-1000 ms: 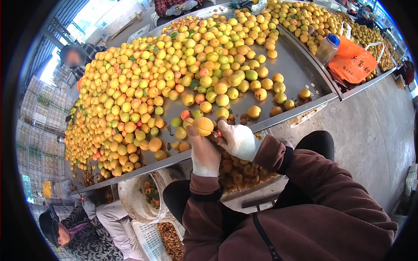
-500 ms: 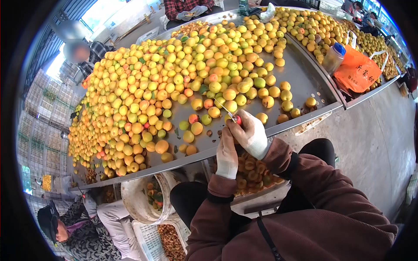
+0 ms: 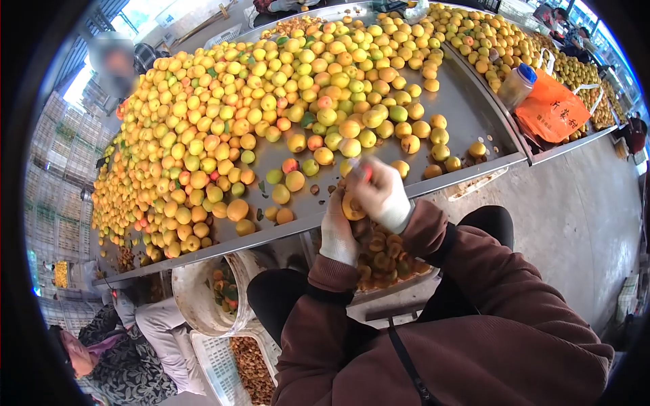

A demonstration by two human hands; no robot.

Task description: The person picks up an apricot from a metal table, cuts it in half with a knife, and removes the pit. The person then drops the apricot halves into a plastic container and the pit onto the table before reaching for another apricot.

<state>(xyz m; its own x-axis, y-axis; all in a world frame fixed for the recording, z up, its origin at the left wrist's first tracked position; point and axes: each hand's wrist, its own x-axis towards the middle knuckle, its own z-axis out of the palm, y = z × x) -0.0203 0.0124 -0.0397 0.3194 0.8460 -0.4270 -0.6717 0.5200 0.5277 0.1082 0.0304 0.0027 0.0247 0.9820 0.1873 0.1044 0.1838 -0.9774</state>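
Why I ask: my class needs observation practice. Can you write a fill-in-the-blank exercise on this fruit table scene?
1. Both the left hand and the right hand wear ____ gloves.
2. The left hand holds a fruit; the right hand grips a tool with a ____ handle.
3. The bottle by the orange bag has a ____ cap.
Missing words: white; red; blue.

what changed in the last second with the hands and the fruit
The left hand and right hand drew back from the table to above the tray of cut fruit, with an apricot between them again; half a second ago none showed. The right still grips the red-handled knife. The pile, orange bag and bottle stayed put.
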